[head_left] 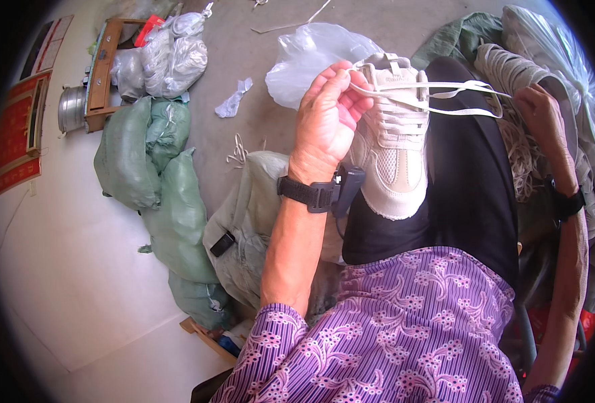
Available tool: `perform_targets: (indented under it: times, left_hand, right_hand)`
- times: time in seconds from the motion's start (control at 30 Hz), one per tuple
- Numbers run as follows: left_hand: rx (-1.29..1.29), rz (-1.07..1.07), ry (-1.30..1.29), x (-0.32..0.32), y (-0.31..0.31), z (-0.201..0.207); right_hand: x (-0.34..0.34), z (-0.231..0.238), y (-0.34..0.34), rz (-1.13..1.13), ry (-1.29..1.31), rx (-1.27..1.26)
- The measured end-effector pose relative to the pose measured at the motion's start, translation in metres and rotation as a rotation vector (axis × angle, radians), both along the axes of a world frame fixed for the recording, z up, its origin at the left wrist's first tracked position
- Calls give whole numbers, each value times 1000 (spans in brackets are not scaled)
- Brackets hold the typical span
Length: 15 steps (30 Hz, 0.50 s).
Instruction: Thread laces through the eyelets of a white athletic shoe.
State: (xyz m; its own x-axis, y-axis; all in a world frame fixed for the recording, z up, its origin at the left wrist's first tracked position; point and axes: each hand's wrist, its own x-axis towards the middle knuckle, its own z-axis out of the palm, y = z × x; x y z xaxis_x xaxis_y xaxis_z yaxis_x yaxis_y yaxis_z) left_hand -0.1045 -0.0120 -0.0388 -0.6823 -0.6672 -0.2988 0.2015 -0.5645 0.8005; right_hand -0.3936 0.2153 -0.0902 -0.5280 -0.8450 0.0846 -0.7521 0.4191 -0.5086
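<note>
A pale beige and white sneaker (397, 161) rests on my lap, its toe toward me. White shoelace (459, 111) runs through its eyelets and stretches off to the right in loose loops. My left hand (330, 111) is beside the shoe's upper left edge, thumb and finger pinched on the lace. Out to the right, my right hand (539, 113) is closed at the far end of the lace, its fingertips partly turned from view. Behind my left wrist, part of a second light shoe (359, 149) seems to show.
A clear plastic bag (304, 57) lies on the floor ahead. Green stuffed sacks (176, 208) line the left side, near a wooden drawer unit (104, 74). At right are bundled pale laces (519, 70) and a translucent bag (569, 74). A whitish sack (244, 208) sits by my left arm.
</note>
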Motion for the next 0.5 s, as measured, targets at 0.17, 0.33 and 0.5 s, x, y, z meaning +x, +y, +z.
perform_targets:
  times: [0.17, 0.33, 0.5]
  left_hand:
    - [19, 38, -66, 3, -4, 1]
    - [-294, 191, -419, -1, 6, 15]
    - [-909, 197, -540, -18, 25, 37]
  right_hand:
    - [26, 14, -25, -39, -64, -139]
    - [68, 38, -55, 232, -166, -393]
    - [96, 42, -80, 388, -10, -323]
